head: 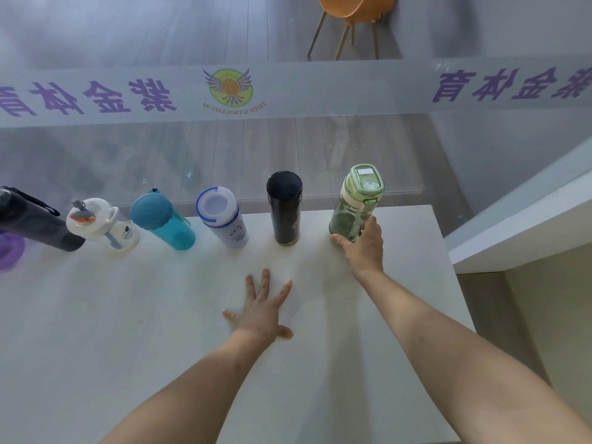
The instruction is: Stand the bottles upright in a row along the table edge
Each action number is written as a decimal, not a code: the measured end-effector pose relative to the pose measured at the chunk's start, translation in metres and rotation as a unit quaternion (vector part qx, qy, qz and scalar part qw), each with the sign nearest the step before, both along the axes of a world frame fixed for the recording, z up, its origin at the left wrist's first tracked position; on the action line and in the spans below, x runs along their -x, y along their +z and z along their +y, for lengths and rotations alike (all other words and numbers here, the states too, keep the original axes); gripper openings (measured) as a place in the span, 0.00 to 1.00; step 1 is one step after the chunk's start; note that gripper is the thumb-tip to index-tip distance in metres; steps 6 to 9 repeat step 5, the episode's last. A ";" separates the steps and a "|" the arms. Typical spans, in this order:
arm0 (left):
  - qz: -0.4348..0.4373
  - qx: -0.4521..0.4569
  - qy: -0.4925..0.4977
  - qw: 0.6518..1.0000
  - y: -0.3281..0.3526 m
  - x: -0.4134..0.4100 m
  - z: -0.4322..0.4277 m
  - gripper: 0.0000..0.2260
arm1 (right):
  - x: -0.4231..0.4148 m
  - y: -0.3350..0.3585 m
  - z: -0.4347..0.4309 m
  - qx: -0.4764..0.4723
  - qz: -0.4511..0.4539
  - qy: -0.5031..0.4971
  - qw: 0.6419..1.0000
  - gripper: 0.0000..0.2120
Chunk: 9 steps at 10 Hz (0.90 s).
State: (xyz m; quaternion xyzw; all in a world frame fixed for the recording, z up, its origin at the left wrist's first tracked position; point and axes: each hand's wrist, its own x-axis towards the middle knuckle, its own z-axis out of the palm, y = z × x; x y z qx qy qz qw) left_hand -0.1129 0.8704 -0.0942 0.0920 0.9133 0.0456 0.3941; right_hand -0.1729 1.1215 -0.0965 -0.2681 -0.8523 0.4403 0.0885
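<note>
Several bottles stand upright in a row along the far edge of the white table. From the left: a dark grey bottle, a white bottle with a straw lid, a teal bottle, a white bottle with a blue-rimmed lid, a black flask and a green bottle. My right hand is wrapped around the lower part of the green bottle at the right end of the row. My left hand lies flat on the table, fingers spread, holding nothing.
A glass wall with purple lettering and a round logo runs just behind the far table edge. A purple object lies at the far left. A white ledge borders the table's right side. An orange chair stands beyond the glass.
</note>
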 end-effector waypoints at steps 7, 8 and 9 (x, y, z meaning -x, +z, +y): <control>0.004 0.011 -0.020 1.000 0.008 0.002 0.000 0.50 | -0.031 0.012 -0.011 0.045 -0.102 -0.022 0.994 0.46; 0.004 0.011 -0.020 1.000 0.008 0.002 0.000 0.50 | -0.031 0.012 -0.011 0.045 -0.102 -0.022 0.994 0.46; 0.004 0.011 -0.020 1.000 0.008 0.002 0.000 0.50 | -0.031 0.012 -0.011 0.045 -0.102 -0.022 0.994 0.46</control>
